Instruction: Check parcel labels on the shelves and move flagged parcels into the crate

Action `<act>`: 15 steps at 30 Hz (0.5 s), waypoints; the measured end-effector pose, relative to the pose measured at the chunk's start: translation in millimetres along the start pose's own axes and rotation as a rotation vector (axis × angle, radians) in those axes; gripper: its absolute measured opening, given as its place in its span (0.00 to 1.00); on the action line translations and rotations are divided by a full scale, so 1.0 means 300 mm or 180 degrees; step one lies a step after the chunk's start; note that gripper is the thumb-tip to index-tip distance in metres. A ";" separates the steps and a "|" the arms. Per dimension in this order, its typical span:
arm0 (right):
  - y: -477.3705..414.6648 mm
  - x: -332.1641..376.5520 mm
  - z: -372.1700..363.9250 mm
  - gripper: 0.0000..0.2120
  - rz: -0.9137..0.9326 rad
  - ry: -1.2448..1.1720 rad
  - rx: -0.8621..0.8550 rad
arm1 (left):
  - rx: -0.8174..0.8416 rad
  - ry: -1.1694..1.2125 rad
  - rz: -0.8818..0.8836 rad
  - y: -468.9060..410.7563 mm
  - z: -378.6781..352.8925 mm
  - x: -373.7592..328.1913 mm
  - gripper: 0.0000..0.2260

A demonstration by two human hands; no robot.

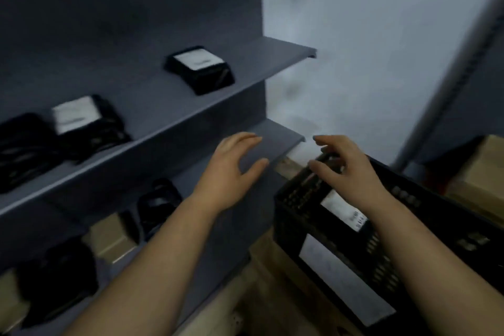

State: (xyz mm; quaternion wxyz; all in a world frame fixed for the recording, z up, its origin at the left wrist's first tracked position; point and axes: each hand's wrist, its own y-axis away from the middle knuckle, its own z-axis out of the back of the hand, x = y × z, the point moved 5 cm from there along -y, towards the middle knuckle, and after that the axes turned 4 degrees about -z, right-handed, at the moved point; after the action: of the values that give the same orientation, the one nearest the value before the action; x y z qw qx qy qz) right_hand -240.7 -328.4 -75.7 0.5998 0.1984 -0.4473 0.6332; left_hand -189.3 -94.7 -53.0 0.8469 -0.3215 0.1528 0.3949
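Observation:
Grey shelves (169, 128) fill the left side and carry black parcels with white labels. One labelled parcel (200, 69) lies on the upper shelf, another (84, 123) further left. More black parcels (159, 203) lie on the lower shelf. My left hand (231, 169) hovers open over the right end of the middle shelf, holding nothing. A black crate (436, 215) stands at the lower right with a white-labelled parcel (343, 210) inside. My right hand (346, 166) is over the crate's far rim, fingers spread and loosely bent, with nothing visibly held.
Brown cardboard boxes (477, 177) stand to the right of the crate, and another box (111, 237) sits on the lower shelf. A pale wall (368, 49) lies behind. A grey upright post (447, 84) runs diagonally at the right. The frame is blurred.

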 end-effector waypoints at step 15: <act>-0.300 0.733 -0.808 0.18 0.0937 -0.0658 0.1378 | -0.1237 -0.1065 0.1313 0.420 0.846 0.389 0.21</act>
State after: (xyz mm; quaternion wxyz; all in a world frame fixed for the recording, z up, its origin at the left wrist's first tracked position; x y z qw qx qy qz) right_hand -131.7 -16.1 0.6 0.3962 0.3183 -0.3845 0.7706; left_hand -209.8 201.6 23.2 0.6853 -0.3701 -0.0047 0.6273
